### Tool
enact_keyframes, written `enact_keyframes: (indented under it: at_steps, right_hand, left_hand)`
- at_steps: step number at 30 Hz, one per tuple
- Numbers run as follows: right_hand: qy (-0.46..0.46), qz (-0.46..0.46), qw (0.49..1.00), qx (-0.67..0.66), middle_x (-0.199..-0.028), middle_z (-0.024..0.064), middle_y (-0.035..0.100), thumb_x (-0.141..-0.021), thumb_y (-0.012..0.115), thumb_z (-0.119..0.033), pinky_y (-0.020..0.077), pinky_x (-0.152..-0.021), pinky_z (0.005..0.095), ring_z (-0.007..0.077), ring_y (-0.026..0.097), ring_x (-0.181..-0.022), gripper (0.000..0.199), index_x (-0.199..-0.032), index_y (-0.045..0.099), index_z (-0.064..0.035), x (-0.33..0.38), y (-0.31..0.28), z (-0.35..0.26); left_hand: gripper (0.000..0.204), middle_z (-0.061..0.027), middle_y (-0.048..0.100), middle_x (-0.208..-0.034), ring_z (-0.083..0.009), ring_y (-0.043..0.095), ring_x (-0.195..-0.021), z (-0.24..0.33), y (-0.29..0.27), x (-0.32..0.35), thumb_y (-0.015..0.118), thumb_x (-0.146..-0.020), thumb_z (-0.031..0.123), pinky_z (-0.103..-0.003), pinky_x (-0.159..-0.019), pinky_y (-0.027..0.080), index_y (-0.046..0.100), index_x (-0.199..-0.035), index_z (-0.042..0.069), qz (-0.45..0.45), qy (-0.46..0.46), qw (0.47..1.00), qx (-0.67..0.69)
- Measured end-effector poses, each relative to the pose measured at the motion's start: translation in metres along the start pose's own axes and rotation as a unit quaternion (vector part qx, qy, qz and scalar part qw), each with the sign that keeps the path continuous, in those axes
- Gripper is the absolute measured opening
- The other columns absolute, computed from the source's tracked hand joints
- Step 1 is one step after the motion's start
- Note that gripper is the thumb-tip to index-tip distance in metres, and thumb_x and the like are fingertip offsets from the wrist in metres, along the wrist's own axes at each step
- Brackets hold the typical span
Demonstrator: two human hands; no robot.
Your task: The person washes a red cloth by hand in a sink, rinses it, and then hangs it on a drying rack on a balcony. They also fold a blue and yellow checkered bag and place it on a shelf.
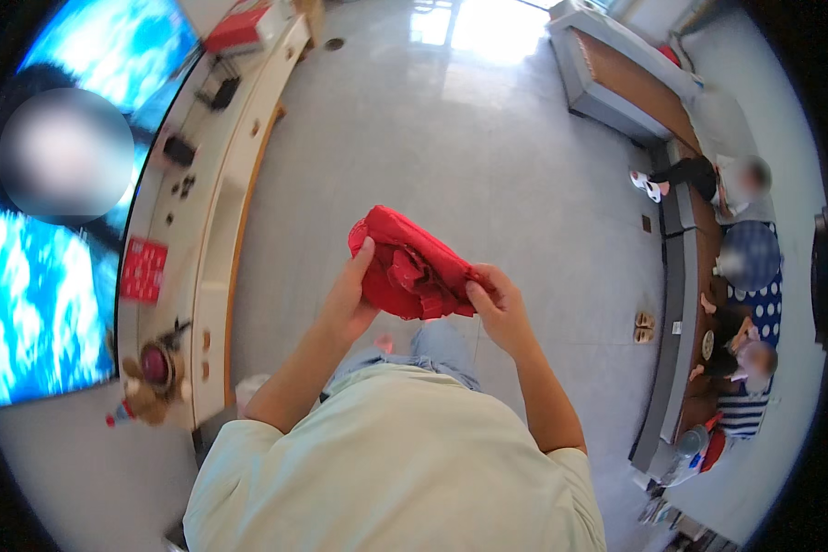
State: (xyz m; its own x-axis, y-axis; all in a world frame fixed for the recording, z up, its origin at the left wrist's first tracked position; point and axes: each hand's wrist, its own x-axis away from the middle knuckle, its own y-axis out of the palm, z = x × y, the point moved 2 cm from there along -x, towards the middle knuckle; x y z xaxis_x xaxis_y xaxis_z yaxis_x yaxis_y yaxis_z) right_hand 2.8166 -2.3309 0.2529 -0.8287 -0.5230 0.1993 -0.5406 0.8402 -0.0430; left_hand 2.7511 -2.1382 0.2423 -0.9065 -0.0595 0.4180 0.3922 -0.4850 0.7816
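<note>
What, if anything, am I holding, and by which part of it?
You're holding a crumpled red cloth-like item: your left hand grips its left edge, thumb on top, and your right hand pinches its right end.

Bright floor [492, 41] glare (edges bent).

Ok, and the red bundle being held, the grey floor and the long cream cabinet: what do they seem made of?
Red bundle: probably thin fabric with a slight sheen, since it folds and puckers softly; coated cloth is possible. Grey floor: likely polished tile; it reflects bright light and shows faint straight joints. Cream cabinet: perhaps painted or laminated wood, judging by its smooth, even faces.
</note>
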Motion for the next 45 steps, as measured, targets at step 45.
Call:
enact_keyframes:
  at_steps: [45]
  right_hand:
    - [-0.068,-0.159,0.959,0.224,-0.086,0.0161,0.055,-0.072,0.055,-0.012,0.0443,-0.071,0.0361,0.0301,0.054,-0.079,0.023,-0.092,0.052,-0.0007,-1.393,-0.781,-0.225]
  left_hand:
    - [0.006,-0.0025,0.048,-0.068,-0.0112,0.046,-0.064,0.342,0.581,-1.436,0.056,-0.079,0.006,-0.025,-0.060,0.039,0.052,-0.081,0.002,0.000,0.168,0.760,-0.628]
